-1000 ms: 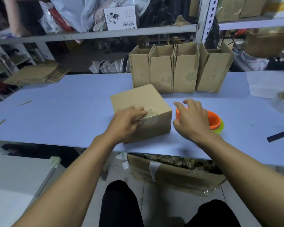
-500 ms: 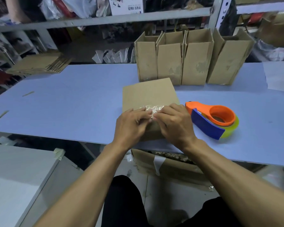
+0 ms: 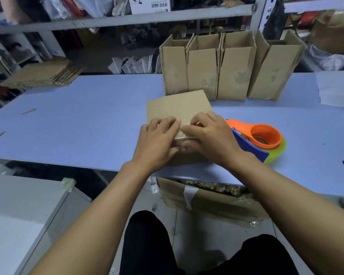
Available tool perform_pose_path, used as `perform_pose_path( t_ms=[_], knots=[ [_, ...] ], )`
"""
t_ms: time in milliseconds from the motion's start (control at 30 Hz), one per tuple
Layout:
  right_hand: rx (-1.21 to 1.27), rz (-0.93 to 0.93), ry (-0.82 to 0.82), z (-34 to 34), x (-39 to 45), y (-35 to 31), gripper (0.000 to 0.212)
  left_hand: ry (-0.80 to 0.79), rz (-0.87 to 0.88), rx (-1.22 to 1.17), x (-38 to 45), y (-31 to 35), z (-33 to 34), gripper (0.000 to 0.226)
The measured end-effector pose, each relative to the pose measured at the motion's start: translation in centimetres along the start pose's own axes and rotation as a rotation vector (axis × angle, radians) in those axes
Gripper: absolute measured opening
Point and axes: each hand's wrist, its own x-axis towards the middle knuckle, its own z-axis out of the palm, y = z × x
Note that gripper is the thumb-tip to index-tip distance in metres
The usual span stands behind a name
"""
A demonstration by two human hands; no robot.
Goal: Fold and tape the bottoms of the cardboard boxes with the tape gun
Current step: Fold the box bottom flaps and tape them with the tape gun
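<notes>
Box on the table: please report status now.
Both hands, left hand and right hand, press tape flat on box. Tape gun lies beside, untouched. Nothing in the way.

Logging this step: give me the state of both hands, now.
Left hand: open, fingers pressing the tape down on the box.
Right hand: open, pressing the same tape.

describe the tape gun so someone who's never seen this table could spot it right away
Start at the pale blue table and find the cardboard box under both hands near its front edge. The tape gun lies just right of that box, the only brightly coloured item: orange ring, blue body, yellow-green roll.
</notes>
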Motion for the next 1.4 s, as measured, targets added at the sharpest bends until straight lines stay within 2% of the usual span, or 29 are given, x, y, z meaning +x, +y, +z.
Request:
perform_pose_path(
  t_ms=[100, 233, 367, 600, 933, 1033, 1100, 1200, 1333, 1400],
  knots=[
    [-0.079, -0.018, 0.004, 0.2, -0.5, -0.1, 0.040, 0.020, 0.044, 0.050, -0.1, -0.2, 0.5, 0.067],
    [-0.079, -0.064, -0.084, -0.1, -1.2, 0.8, 0.049, 0.020, 0.172, -0.044, -0.2, -1.3, 0.8, 0.059],
    [-0.050, -0.036, -0.138, 0.1, -0.7, 0.5, 0.038, -0.049, 0.084, -0.109, -0.4, -0.5, 0.9, 0.058],
    [0.126, -0.078, -0.199, -1.3, -1.0, 1.9, 0.042, -0.036, 0.141, -0.164, -0.6, -1.0, 0.3, 0.058],
    [0.242, -0.061, -0.147, -0.7, -1.6, 2.6, 0.035, -0.004, 0.164, -0.302, -0.6, -1.9, 0.1, 0.054],
    [0.245, -0.064, -0.144, -0.6, -1.6, 2.7, 0.036, 0.017, 0.167, -0.278, -0.7, -1.7, 0.2, 0.054],
    [0.227, -0.052, -0.144, -0.6, -2.1, 3.2, 0.040, 0.033, 0.152, -0.233, -1.2, -1.8, 0.5, 0.060],
    [0.123, -0.040, -0.132, -0.6, -2.0, 3.2, 0.049, 0.009, 0.034, -0.222, -1.5, -1.7, 0.8, 0.070],
    [-0.061, 0.004, -0.062, -0.5, -0.6, 2.0, 0.053, 0.007, 0.049, -0.121, -1.3, -1.2, 0.4, 0.063],
    [-0.080, 0.000, -0.032, 0.2, -0.7, 2.1, 0.050, 0.006, 0.018, -0.148, -1.5, -1.1, 0.5, 0.059]
  ],
)
